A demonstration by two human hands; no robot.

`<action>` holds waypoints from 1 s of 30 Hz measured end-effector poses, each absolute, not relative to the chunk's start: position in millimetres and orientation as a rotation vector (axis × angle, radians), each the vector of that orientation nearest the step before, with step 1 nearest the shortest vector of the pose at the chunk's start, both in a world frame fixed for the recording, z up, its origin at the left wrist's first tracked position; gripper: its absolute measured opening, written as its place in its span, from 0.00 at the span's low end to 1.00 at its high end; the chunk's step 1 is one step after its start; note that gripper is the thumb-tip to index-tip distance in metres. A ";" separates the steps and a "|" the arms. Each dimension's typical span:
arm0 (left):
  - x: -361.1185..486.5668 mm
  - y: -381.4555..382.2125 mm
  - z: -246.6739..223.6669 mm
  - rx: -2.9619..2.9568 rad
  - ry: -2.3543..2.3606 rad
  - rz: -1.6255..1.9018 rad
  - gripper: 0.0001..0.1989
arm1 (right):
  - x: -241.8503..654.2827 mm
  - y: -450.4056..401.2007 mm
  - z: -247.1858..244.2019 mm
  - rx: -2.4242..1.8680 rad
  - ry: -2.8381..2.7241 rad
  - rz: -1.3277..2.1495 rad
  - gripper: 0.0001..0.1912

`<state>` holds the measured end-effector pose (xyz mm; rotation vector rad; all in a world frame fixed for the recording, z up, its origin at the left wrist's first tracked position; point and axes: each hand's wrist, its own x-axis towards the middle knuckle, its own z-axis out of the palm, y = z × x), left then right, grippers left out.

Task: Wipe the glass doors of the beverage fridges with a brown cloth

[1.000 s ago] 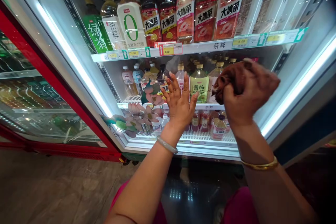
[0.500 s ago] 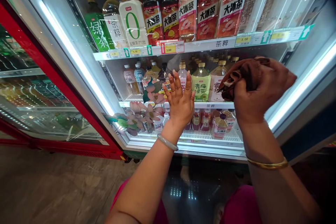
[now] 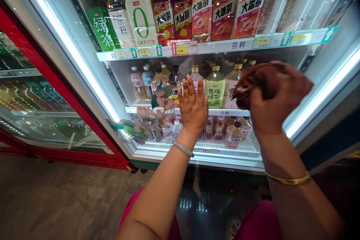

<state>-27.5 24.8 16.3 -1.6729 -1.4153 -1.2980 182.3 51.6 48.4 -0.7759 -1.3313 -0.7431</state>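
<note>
My left hand [image 3: 193, 107] lies flat on the glass door of a lit drinks cooler, fingers spread and holding nothing. A pale bangle is on that wrist. Bunched in my right hand [image 3: 274, 101] is a brown cloth [image 3: 247, 82], held up against the glass at the right and slightly blurred. Flower stickers [image 3: 149, 122] decorate the glass left of my left hand. Behind the pane, a green-labelled bottle [image 3: 215, 88] stands between my two hands, with part of a pale-labelled bottle [image 3: 230, 90] beside the cloth.
Large tea bottles [image 3: 140, 18] line the upper shelf, above a price strip [image 3: 239, 45]. Smaller bottles [image 3: 234, 135] stand on the bottom rack. A red-framed cooler [image 3: 84, 116] adjoins at the left, over a brown floor [image 3: 70, 198].
My right hand and the cloth have shifted slightly left and are more blurred. My left hand stays spread on the glass while its forearm swings a little right. The view has moved slightly.
</note>
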 end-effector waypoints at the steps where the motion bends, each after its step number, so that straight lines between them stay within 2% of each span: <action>1: -27.9 25.4 15.7 -1.682 -1.408 -1.303 0.30 | 191.5 56.6 51.5 -0.787 -1.269 -0.751 0.24; 5: -29.8 28.5 13.5 -1.687 -1.376 -1.324 0.30 | 176.8 56.6 43.2 -0.792 -1.229 -0.788 0.28; 10: -31.1 33.2 10.6 -1.690 -1.374 -1.367 0.30 | 113.7 30.1 19.0 -0.701 -1.481 -0.807 0.16; 13: -30.7 32.3 10.7 -1.676 -1.388 -1.372 0.29 | 118.9 28.0 23.7 -0.634 -1.596 -0.796 0.13; 18: -28.9 25.9 13.3 -1.691 -1.394 -1.325 0.29 | 166.8 46.1 49.6 -0.726 -1.307 -0.732 0.22; 21: -28.8 26.2 13.1 -1.669 -1.407 -1.315 0.29 | 160.7 46.0 45.3 -0.780 -1.255 -0.727 0.24; 28: -29.2 30.5 12.1 -1.684 -1.454 -1.344 0.28 | 115.0 28.0 18.5 -0.729 -1.603 -0.784 0.10; 30: -29.1 29.0 12.5 -1.695 -1.439 -1.339 0.29 | 131.7 33.1 27.3 -0.743 -1.554 -0.764 0.13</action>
